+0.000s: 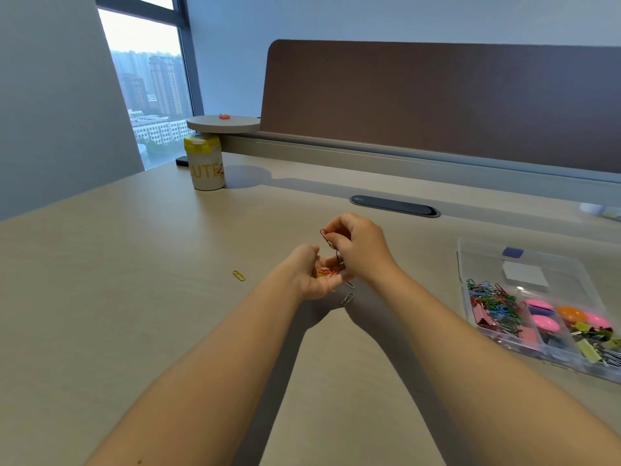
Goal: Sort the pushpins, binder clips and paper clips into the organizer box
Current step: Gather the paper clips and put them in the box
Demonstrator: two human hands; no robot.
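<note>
A dark paper clip [324,237] is pinched up in the fingertips of the right hand [361,250], with what looks like a second clip dangling off it, so some untangling seems to be needed. Just below, a small bunch of red and orange clips [325,272] is cupped in the palm of the left hand [311,275], fingers curled loosely round them. Two silver clips [347,292] are left on the desk [134,297] right under the hands, and a yellow clip [239,275] sits a bit off to the left. The organizer box [524,264] is open over on the right, already well filled. So the gathering step looks nearly done. Next, the strays probably get collected and the handful carried over to the paper clip section.
</note>
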